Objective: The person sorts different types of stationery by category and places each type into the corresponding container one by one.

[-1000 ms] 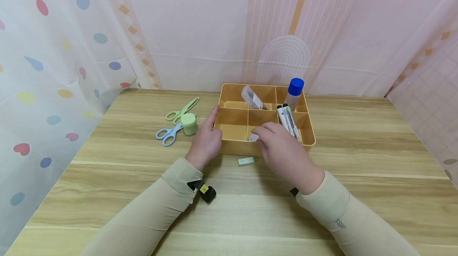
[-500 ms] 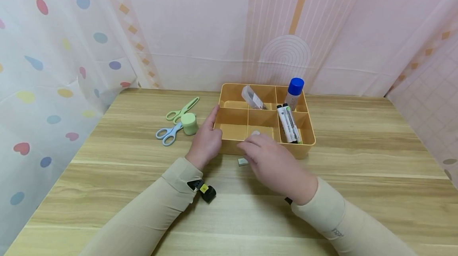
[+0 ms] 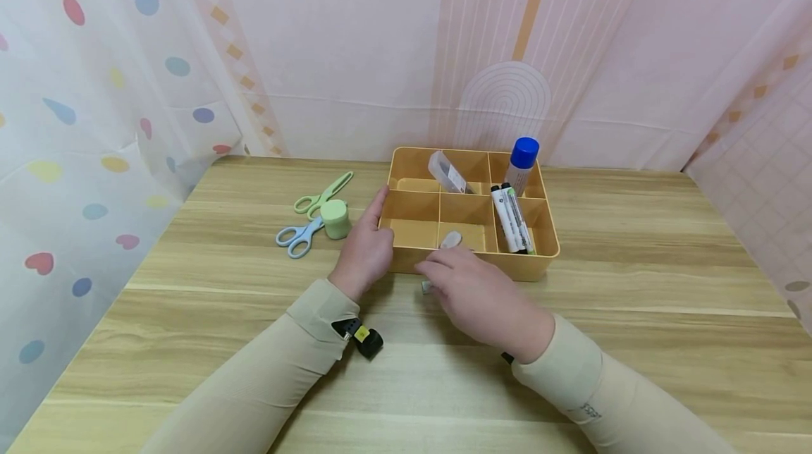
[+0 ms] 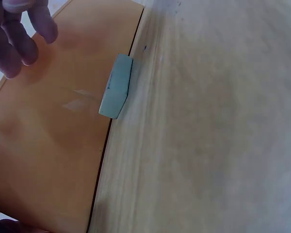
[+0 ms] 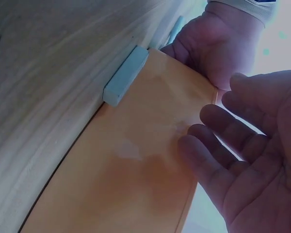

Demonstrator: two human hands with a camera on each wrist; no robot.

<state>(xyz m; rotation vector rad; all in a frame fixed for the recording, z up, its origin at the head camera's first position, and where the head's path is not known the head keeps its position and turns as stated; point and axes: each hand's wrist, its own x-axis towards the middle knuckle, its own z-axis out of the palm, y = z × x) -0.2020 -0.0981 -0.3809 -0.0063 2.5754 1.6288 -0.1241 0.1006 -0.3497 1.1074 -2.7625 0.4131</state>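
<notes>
My left hand (image 3: 364,253) rests against the left side of the yellow-orange divided box (image 3: 469,265), index finger straight along it. My right hand (image 3: 485,295) is low before the box's front wall, fingers loosely bent and nothing between them, as the right wrist view shows. Below its fingertips a small pale green eraser-like block (image 4: 117,87) lies on the table right at the foot of that wall; the hand hides most of it in the head view. A whitish rounded piece (image 3: 451,240) sits in the front middle compartment, partly hidden by the front wall.
The box also holds white markers (image 3: 510,218), a blue-capped bottle (image 3: 523,161) and a clear plastic case (image 3: 447,172). Left of it lie green scissors (image 3: 323,194), blue scissors (image 3: 300,237) and a green rounded container (image 3: 335,220). A patterned curtain (image 3: 355,52) hangs behind the table.
My right hand has let go of the whitish piece in the front middle compartment and come out of the box, down toward the green block. The left hand has stayed put.
</notes>
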